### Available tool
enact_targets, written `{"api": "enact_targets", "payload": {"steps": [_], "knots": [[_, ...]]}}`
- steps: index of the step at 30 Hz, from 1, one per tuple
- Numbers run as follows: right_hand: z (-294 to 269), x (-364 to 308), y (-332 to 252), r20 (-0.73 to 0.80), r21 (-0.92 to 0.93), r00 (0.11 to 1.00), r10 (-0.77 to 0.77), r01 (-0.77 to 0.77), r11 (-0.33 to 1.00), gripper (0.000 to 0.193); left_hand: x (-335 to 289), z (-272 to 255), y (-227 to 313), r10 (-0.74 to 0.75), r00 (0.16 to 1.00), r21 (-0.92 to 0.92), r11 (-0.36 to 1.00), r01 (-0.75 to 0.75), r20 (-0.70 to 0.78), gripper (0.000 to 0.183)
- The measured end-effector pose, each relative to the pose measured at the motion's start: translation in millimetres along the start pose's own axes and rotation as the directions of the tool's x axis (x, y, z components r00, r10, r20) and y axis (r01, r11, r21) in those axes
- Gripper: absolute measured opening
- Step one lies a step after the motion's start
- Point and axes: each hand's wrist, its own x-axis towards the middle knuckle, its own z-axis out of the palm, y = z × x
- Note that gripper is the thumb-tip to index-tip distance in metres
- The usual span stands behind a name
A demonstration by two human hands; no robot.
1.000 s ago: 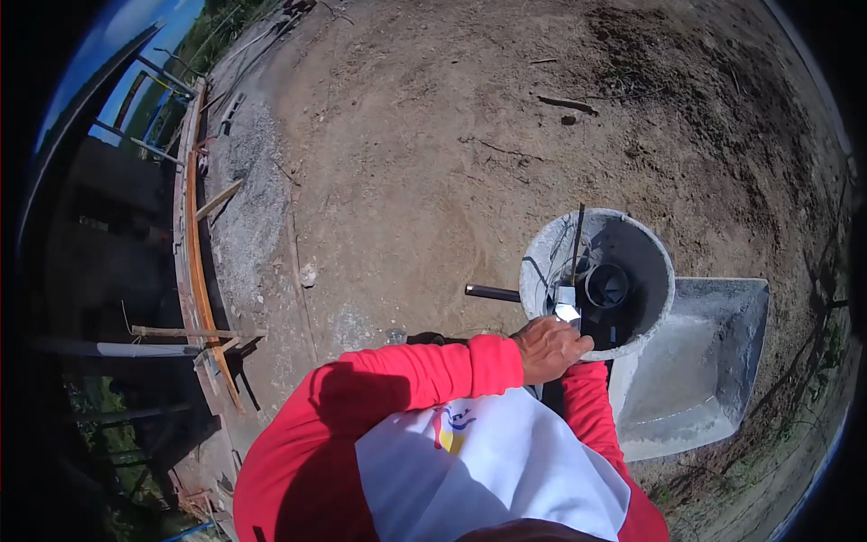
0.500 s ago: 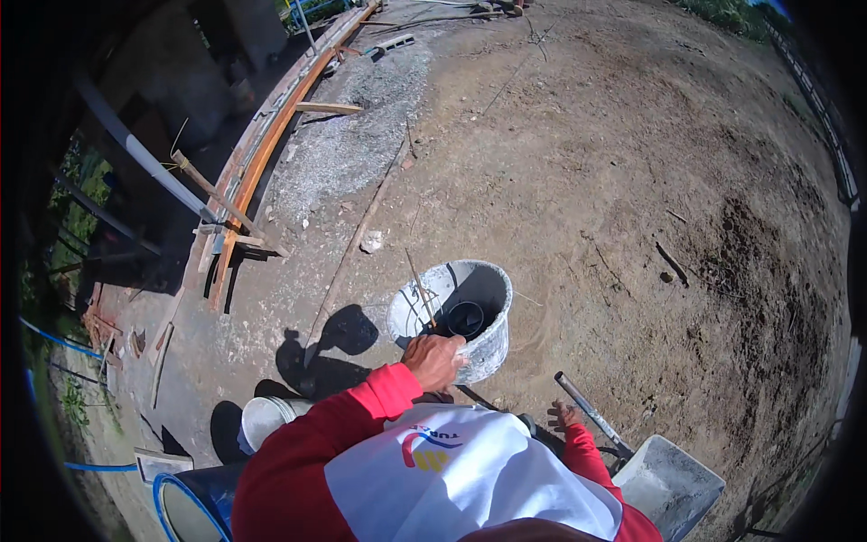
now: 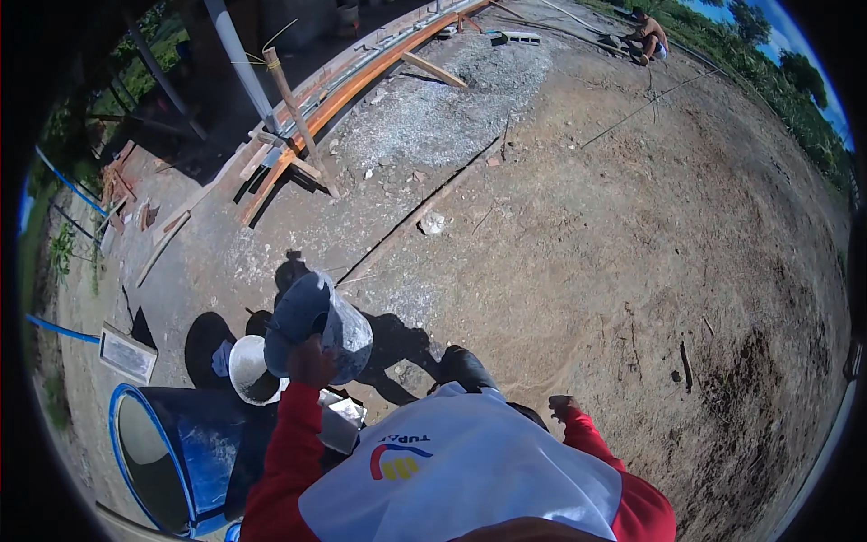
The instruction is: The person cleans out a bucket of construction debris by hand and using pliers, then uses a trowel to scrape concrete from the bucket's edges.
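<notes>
A grey cement-stained bucket [image 3: 348, 339] hangs tilted to the left in front of me, its mouth facing up and left. My left hand [image 3: 310, 363] is closed on its near rim; the fingertips are hidden. The bucket is above and next to a smaller white bucket [image 3: 248, 370] on the ground, partly covering it. What the grey bucket holds is mostly in shadow. Out to the right, my right hand [image 3: 564, 406] hangs over bare soil, holding nothing I can see, its fingers loosely bent and apart.
A blue barrel [image 3: 203, 443] stands at the lower left, beside a framed panel [image 3: 127, 354]. A whitish-grey boxy thing [image 3: 341, 420] lies by my left arm. Farther off are long orange beams [image 3: 370, 81], a pale stone [image 3: 433, 223] and a crouching person [image 3: 648, 38].
My left hand has lifted the grey bucket and swung it left, beside the white bucket. My view has shifted left and up. The shovel has left view.
</notes>
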Motion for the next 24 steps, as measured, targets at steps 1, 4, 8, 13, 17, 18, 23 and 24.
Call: {"api": "enact_targets", "payload": {"steps": [1, 4, 8, 13, 17, 18, 23, 24], "knots": [[-14, 9, -19, -0.037, -0.059, 0.999, -0.014, 0.012, 0.998, 0.007, 0, -1, -10, -0.038, 0.999, 0.003, 0.999, 0.038, -0.034, 0.025], [-52, 46, -78, 0.046, -0.523, 0.91, -0.411, 0.372, 0.766, 0.005, 3, -1, -35, -0.194, 0.98, -0.004, 0.981, 0.194, -0.035, 0.028], [-93, 98, -165, 0.211, -0.759, 0.968, -0.137, 0.25, 0.601, 0.01, 15, 7, -62, -0.352, 0.935, 0.016, 0.936, 0.352, 0.031, 0.033], [-135, 146, -251, 0.197, -0.64, 0.958, -0.207, 0.286, 0.713, 0.014, 33, 4, -80, -0.495, 0.867, 0.019, 0.869, 0.495, 0.053, 0.039], [-157, 200, -305, 0.185, -0.374, 0.968, -0.169, 0.228, 0.899, 0.025, 45, -19, -82, -0.596, 0.793, 0.057, 0.802, 0.594, 0.125, 0.039], [-163, 216, -321, 0.235, -0.573, 0.936, -0.263, 0.352, 0.74, 0.028, 47, -26, -82, -0.631, 0.755, 0.071, 0.773, 0.63, 0.178, 0.038], [-184, 284, -420, 0.504, -0.833, 0.75, -0.429, 0.553, -0.012, 0.019, 50, -48, -99, -0.684, 0.73, 0.013, 0.73, 0.684, 0.019, 0.028], [-182, 296, -443, 0.463, -0.82, 0.745, -0.479, 0.566, 0.088, 0.018, 50, -51, -106, -0.694, 0.719, 0.012, 0.719, 0.694, -0.03, 0.027]]}}
